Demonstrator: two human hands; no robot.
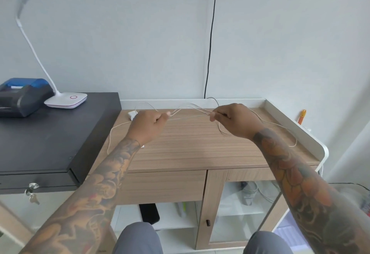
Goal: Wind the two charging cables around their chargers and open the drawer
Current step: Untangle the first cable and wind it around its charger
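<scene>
Thin white charging cables (190,111) are held up and stretched between my two hands above the wooden cabinet top (200,147). My left hand (149,124) pinches them at the left, my right hand (234,119) at the right. Loose cable loops trail over the top on both sides (288,133). One white charger (132,115) lies at the back left, partly hidden behind my left hand. A small white piece (142,146) peeks out beside my left wrist. The wooden drawer front (166,186) under the top is shut.
A black cash drawer (50,143) with keys stands at the left, bearing a white desk lamp (66,99) and a black-blue printer (20,97). A glass cabinet door (240,209) sits at the lower right. A black wire (210,39) runs down the wall. The top has a raised white rim (296,125).
</scene>
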